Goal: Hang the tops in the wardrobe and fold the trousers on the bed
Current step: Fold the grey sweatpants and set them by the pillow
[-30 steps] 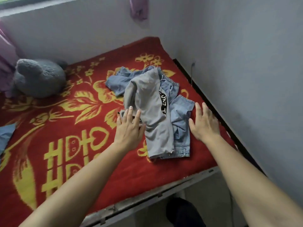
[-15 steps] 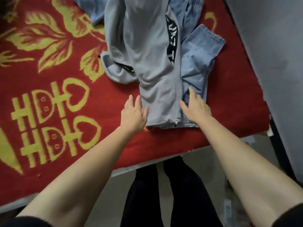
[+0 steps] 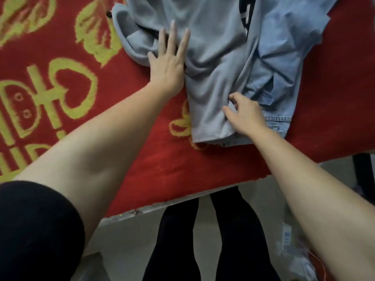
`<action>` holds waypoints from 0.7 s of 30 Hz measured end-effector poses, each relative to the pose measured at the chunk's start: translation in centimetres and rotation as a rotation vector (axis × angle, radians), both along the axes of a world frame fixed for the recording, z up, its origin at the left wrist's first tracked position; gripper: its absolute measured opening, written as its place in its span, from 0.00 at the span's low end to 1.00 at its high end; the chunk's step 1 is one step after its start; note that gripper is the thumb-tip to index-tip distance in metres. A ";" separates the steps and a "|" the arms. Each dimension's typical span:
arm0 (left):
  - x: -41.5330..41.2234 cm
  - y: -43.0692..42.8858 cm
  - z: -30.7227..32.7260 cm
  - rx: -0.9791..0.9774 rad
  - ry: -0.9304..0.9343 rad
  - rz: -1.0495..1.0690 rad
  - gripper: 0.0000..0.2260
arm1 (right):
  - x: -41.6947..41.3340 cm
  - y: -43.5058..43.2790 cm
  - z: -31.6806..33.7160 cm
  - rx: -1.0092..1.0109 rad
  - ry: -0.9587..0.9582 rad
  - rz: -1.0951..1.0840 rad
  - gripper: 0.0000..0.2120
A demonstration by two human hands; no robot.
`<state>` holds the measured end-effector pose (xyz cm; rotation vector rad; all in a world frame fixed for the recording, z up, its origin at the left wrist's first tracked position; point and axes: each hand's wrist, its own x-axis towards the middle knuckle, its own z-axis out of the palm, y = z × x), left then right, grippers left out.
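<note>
Grey trousers [image 3: 211, 57] with a black printed stripe lie on the red bed cover, partly over blue denim jeans [image 3: 284, 57] to their right. My left hand [image 3: 168, 57] lies flat with straight fingers on the grey trousers' left side, next to a bunched fold. My right hand [image 3: 245, 116] has its fingers curled and pinches the grey fabric near the lower hem, where the grey cloth meets the denim. The upper ends of both garments run out of the top of the view.
The bed [image 3: 166, 159] carries a red cover with yellow flower and heart patterns, and its front edge runs across the middle of the view. Below it are my dark-clad legs [image 3: 203, 240] on a grey floor. Some litter [image 3: 292, 250] lies at the lower right.
The view has closed in on the clothes. My left hand slid up onto the grey trousers and lies flat. My right hand shifted left from the denim and pinched the grey fabric.
</note>
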<state>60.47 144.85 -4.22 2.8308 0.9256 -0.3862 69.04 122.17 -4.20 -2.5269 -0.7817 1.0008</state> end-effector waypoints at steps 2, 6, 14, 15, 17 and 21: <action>1.5 1.8 -0.5 0.038 0.060 -0.106 0.32 | 0.3 0.1 0.3 0.008 0.035 0.019 0.16; 1.3 3.3 -0.4 0.117 0.016 -0.139 0.14 | 2.7 2.1 1.2 0.057 -0.113 -0.005 0.20; -11.4 3.5 2.4 0.012 0.148 -0.188 0.12 | 3.1 10.8 3.2 0.094 -0.163 -0.261 0.46; -14.0 4.0 2.7 0.017 0.193 -0.192 0.11 | 2.5 11.7 3.3 0.081 -0.133 -0.261 0.48; -19.6 4.8 3.3 0.045 0.302 -0.177 0.10 | 0.8 13.7 3.3 0.048 -0.076 -0.252 0.51; -28.2 6.1 4.6 0.048 0.575 -0.037 0.10 | -3.6 16.1 3.3 0.000 0.014 -0.126 0.49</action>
